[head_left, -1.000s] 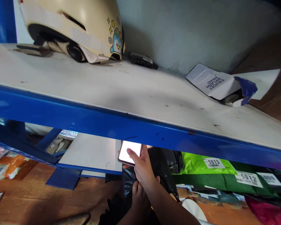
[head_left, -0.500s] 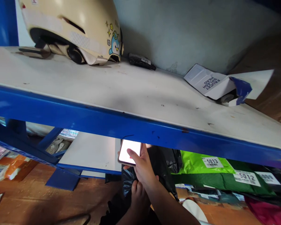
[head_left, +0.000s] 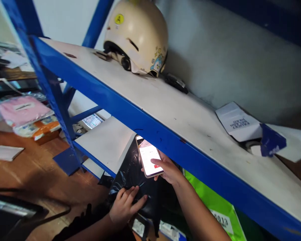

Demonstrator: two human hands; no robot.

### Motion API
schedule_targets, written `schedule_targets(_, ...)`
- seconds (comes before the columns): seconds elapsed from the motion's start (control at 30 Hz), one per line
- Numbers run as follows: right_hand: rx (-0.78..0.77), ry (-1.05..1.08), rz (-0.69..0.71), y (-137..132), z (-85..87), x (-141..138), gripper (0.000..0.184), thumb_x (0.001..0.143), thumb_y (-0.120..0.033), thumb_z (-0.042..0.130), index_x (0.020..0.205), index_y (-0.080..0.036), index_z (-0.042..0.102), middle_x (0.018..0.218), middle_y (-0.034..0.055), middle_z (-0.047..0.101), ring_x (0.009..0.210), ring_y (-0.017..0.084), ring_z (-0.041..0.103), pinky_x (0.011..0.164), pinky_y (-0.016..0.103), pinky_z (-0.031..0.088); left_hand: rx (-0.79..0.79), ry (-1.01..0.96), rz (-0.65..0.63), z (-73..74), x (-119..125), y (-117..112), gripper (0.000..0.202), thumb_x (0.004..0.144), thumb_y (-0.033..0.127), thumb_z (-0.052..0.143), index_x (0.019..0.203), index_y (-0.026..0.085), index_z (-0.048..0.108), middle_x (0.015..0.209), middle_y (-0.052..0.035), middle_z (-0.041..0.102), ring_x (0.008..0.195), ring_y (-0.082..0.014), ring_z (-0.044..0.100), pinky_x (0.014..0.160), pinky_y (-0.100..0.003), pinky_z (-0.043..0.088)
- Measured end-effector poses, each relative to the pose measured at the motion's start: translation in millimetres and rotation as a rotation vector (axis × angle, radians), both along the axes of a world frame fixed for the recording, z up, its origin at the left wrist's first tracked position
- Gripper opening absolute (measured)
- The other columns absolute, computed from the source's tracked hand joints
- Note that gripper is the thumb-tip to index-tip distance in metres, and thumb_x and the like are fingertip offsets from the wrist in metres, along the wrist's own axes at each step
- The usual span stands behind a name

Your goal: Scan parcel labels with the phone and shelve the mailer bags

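Observation:
My right hand [head_left: 169, 169] is wrapped round a smartphone [head_left: 148, 157] with a lit screen, just under the front edge of the upper shelf. Its thumb rests on the lower part of the screen, near a red button. Beneath the phone lies a black plastic mailer bag [head_left: 130, 167], shiny and creased. On the near part of this bag sits my left hand [head_left: 126, 202], its fingers stretched out and spread over the plastic.
A blue-edged shelf [head_left: 107, 83] slants across the view, bearing a cream helmet [head_left: 140, 36], a dark packet [head_left: 176, 83] and a torn faucet box [head_left: 237, 122]. Below are a green mailer bag [head_left: 205, 197] and a lower white shelf [head_left: 105, 140]. Packaged goods [head_left: 25, 108] lie at left.
The view has swung left and tilted, showing more floor and the shelf post. My left hand has moved apart from the right, its fingers now spread. More of the phone screen shows.

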State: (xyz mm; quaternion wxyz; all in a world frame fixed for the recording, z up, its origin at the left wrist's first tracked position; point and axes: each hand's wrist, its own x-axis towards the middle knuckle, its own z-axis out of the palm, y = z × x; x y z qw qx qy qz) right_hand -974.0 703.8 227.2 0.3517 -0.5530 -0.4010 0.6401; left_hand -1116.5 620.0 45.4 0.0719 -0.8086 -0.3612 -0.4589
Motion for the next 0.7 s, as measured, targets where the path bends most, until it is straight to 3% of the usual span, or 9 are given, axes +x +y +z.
schedule_targets(0.23, -0.011, -0.071, 0.223, 9, 3.6, 26, 0.035, 0.071, -0.041, 0.072, 0.098, -0.019, 0.064, 0.088, 0.0089, 0.075, 0.064, 0.022, 0.072, 0.032, 0.015, 0.047, -0.102, -0.058, 0.046, -4.4, 1, -12, 0.031, 0.085, 0.027, 0.053, 0.113, 0.039, 0.062, 0.107, -0.004, 0.063, 0.098, -0.0173, 0.051, 0.092, -0.033, 0.031)
schedule_targets(0.3, -0.022, -0.078, 0.251, 9, 3.1, 30, 0.036, 0.071, -0.041, 0.072, 0.099, -0.02, 0.064, 0.088, 0.0097, 0.076, 0.063, 0.022, 0.072, 0.031, 0.015, 0.046, -0.122, -0.058, 0.065, -5.3, 4, -15, 0.034, 0.086, 0.024, 0.053, 0.114, 0.041, 0.061, 0.108, -0.0037, 0.061, 0.1, -0.0172, 0.051, 0.093, -0.033, 0.031)
schedule_targets(0.43, -0.045, -0.076, 0.288, 7, 6.7, 37, 0.055, 0.071, -0.04, 0.072, 0.12, -0.022, 0.054, 0.08, 0.0087, 0.076, 0.06, 0.023, 0.072, 0.031, 0.016, 0.046, -0.136, -0.04, 0.075, -6.7, 4, -16, 0.043, 0.085, 0.016, 0.053, 0.119, 0.041, 0.057, 0.111, -0.0041, 0.06, 0.105, -0.0182, 0.05, 0.095, -0.035, 0.031)
schedule_targets(0.57, -0.059, -0.063, 0.33, 5, 14.6, 40, 0.066, 0.072, -0.04, 0.072, 0.13, -0.022, 0.044, 0.07, 0.0061, 0.075, 0.055, 0.022, 0.071, 0.032, 0.017, 0.047, -0.142, 0.038, -0.014, -1.1, -19, -5, 0.053, 0.083, 0.01, 0.047, 0.124, 0.043, 0.052, 0.117, -0.0052, 0.057, 0.108, -0.0199, 0.047, 0.096, -0.039, 0.033)
schedule_targets(0.7, -0.054, -0.054, 0.351, 2, 19.0, 38, 0.064, 0.07, -0.041, 0.073, 0.126, -0.019, 0.048, 0.067, 0.0068, 0.074, 0.056, 0.022, 0.071, 0.034, 0.017, 0.047, -0.158, 0.212, -0.131, 8.6, -60, 14, 0.057, 0.083, 0.009, 0.044, 0.128, 0.043, 0.05, 0.121, -0.0048, 0.056, 0.116, -0.0208, 0.044, 0.104, -0.045, 0.032)
